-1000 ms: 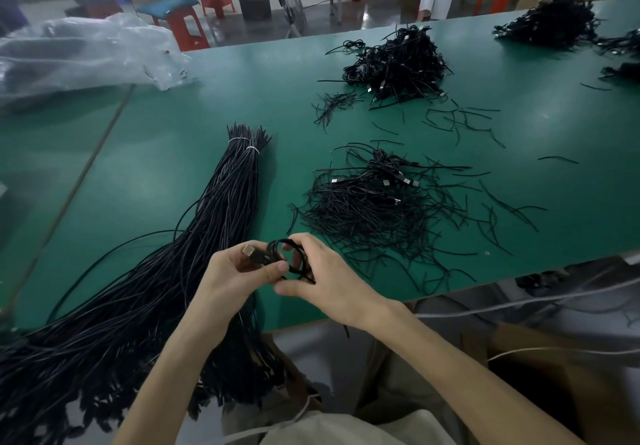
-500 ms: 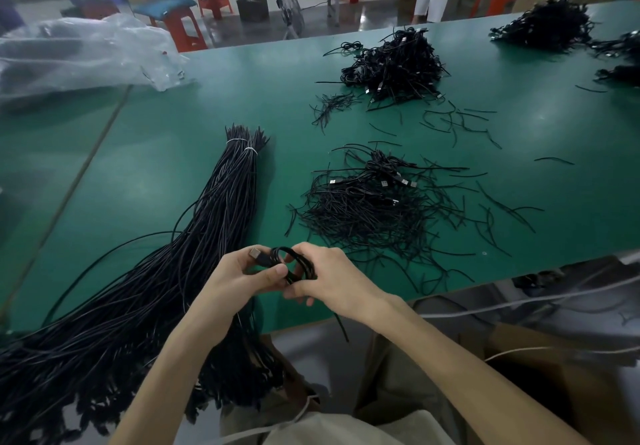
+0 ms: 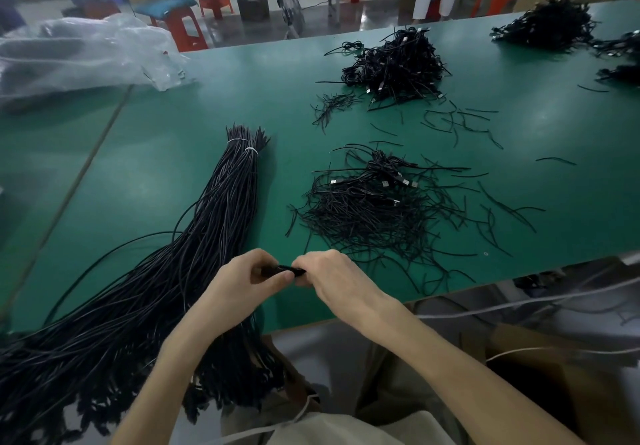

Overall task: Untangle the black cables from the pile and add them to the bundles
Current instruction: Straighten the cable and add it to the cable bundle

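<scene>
Collapsed now (the open loop of 1 second ago is gone), the black cable (image 3: 287, 269) is a short span over the tabletop (image 3: 173, 153) edge, clamped by the fingers of left hand (image 3: 249, 281) and right hand (image 3: 332, 278). The tied bundle (image 3: 221, 209) lies leftward, running lengthwise away; the left hand is nearer.

The bundle (image 3: 221, 209) is a long sheaf of black cables lying flat on the tabletop (image 3: 173, 167). Two white ties bind its far end, and its near end fans out over the edge. The pile (image 3: 370, 209), a loose flat tangle with small connectors showing, lies right of the bundle and apart from it. The held cable (image 3: 285, 269) is pinched between the left hand (image 3: 242, 278) and right hand (image 3: 332, 278), just right of the bundle, and only a short section of it shows.
</scene>
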Demonstrator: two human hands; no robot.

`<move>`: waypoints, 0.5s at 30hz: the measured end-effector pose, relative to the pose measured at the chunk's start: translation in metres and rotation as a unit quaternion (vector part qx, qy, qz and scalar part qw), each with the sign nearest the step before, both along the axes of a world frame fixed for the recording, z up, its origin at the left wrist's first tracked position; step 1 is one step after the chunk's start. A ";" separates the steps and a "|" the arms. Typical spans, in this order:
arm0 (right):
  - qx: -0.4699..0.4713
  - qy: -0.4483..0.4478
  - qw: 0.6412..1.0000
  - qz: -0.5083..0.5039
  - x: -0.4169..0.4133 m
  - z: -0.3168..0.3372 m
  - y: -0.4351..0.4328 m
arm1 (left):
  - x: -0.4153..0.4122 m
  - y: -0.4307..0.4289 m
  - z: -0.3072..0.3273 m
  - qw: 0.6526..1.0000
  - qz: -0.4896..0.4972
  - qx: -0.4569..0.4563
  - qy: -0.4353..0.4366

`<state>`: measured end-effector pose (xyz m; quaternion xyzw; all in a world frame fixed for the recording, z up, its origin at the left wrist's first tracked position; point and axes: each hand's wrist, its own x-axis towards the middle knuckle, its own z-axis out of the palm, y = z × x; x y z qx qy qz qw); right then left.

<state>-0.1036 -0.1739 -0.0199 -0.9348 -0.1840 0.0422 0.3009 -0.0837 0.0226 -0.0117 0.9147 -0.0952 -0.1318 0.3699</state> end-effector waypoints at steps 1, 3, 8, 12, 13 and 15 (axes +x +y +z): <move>-0.009 -0.007 1.000 0.013 0.000 -0.001 0.000 | 0.000 0.000 0.002 0.998 -0.046 0.033 -0.012; -0.029 -0.017 0.999 0.038 -0.001 -0.004 0.000 | 0.002 -0.001 0.006 0.988 -0.119 0.100 -0.020; -0.043 -0.036 0.998 0.036 0.001 -0.008 -0.001 | -0.002 -0.009 0.004 0.979 -0.142 0.144 0.029; -0.035 -0.032 0.999 0.019 0.009 -0.004 -0.005 | -0.003 -0.013 -0.009 0.976 -0.131 0.164 -0.051; -0.050 -0.041 0.998 0.008 0.012 -0.004 -0.006 | -0.002 -0.013 -0.013 0.980 -0.118 0.149 -0.060; -0.113 -0.094 0.989 -0.028 0.023 -0.003 -0.015 | 0.001 -0.011 -0.020 0.989 -0.074 0.101 -0.074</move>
